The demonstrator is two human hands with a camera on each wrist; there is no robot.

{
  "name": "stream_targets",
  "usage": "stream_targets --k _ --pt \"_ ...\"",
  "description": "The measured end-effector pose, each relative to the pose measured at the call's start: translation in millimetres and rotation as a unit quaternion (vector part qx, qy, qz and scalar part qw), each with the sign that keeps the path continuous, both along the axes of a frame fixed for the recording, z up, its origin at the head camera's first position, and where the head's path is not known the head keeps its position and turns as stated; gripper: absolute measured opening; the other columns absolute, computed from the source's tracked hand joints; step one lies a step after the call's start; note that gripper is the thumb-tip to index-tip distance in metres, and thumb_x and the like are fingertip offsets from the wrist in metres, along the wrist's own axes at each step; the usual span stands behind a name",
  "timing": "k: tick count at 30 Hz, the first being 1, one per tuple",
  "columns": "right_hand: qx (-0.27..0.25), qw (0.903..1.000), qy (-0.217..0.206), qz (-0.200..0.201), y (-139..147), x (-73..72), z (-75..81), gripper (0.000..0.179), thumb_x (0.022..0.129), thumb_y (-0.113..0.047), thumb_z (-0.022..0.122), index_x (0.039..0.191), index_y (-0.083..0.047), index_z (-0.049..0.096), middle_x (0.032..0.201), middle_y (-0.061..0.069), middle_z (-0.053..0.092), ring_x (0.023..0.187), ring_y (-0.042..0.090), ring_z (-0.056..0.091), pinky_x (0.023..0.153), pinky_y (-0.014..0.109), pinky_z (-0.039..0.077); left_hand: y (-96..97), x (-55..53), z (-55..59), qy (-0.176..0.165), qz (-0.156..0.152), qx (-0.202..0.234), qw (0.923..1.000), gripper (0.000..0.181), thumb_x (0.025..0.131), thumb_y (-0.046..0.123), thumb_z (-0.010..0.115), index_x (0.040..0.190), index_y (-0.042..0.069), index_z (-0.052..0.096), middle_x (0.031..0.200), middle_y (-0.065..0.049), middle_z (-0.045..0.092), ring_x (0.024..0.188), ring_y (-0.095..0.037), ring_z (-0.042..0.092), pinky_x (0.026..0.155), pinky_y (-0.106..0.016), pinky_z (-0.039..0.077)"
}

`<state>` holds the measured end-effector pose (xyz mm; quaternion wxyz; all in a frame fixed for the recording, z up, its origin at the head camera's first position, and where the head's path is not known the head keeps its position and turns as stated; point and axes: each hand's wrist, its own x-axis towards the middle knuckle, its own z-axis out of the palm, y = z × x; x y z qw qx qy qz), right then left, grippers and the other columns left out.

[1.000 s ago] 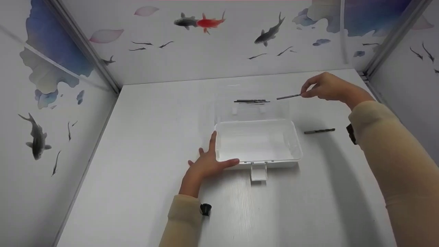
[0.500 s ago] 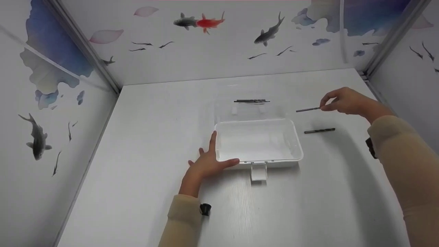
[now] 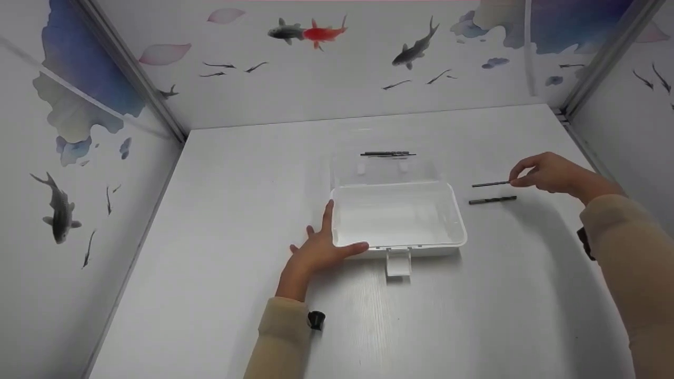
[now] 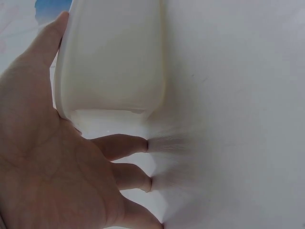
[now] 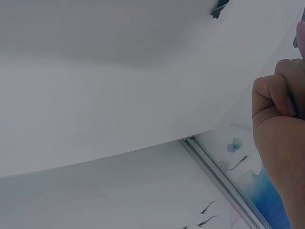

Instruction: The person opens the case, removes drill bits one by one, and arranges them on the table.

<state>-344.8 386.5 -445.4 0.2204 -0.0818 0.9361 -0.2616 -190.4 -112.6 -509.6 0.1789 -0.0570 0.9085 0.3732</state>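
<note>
A white plastic box (image 3: 459, 210) stands with its clear lid (image 3: 426, 171) folded back behind it. My left hand (image 3: 315, 252) rests against the box's near left corner, its thumb along the front rim and the other fingers spread. In the left wrist view, that hand (image 4: 62, 157) touches the box wall (image 4: 114, 57), with fingertips down on the table. My right hand (image 3: 553, 173) pinches a thin drill bit (image 3: 489, 184) by one end, to the right of the box. Just in front of it, a thicker drill bit (image 3: 493, 200) lies on the table. Several drill bits (image 3: 387, 153) lie together at the lid.
The white table (image 3: 221, 210) is bounded by printed panels at the back (image 3: 358, 73), left and right. A white latch (image 3: 398, 263) hangs from the box's front. In the right wrist view, a dark bit end (image 5: 219, 8) shows near the top.
My right hand has carried the thin drill bit rightward and toward me, from beside the lid to just behind the thicker bit. The left hand stays on the box.
</note>
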Motion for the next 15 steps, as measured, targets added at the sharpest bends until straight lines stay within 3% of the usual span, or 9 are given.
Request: stream_targets --k 7,10,15 --pt "0.003 0.9997 -0.023 0.0 9.5 5.0 -18.1 0.032 0.104 -0.033 0.07 0.121 -0.006 0.072 0.129 0.024 0.063 0.091 0.027 0.056 0.073 0.038 0.049 -0.3 -0.5 -2.7 -0.001 0.001 -0.003 1.0 0.134 0.076 0.082 0.077 0.169 0.045 -0.011 0.168 -0.016 0.045 0.168 -0.042 0.002 0.121 -0.084 -0.003" --pt "0.006 0.9997 -0.023 0.007 12.1 7.5 -23.8 0.03 0.103 -0.03 0.071 0.12 -0.005 0.073 0.128 0.026 0.066 0.091 0.024 0.055 0.074 0.037 0.049 -0.3 -0.9 -1.7 -0.001 -0.001 -0.003 1.0 0.133 0.076 0.082 0.076 0.169 0.045 -0.011 0.169 -0.015 0.044 0.168 -0.042 0.001 0.122 -0.083 -0.004" --pt "0.012 0.9997 -0.017 0.015 13.9 9.9 -28.9 0.03 0.102 -0.028 0.072 0.119 -0.004 0.073 0.127 0.029 0.067 0.102 0.033 0.06 0.077 0.04 0.051 -0.1 -0.9 0.1 -0.003 -0.001 -0.004 1.0 0.134 0.075 0.084 0.076 0.169 0.044 -0.011 0.172 -0.013 0.039 0.168 -0.042 0.001 0.123 -0.082 -0.003"
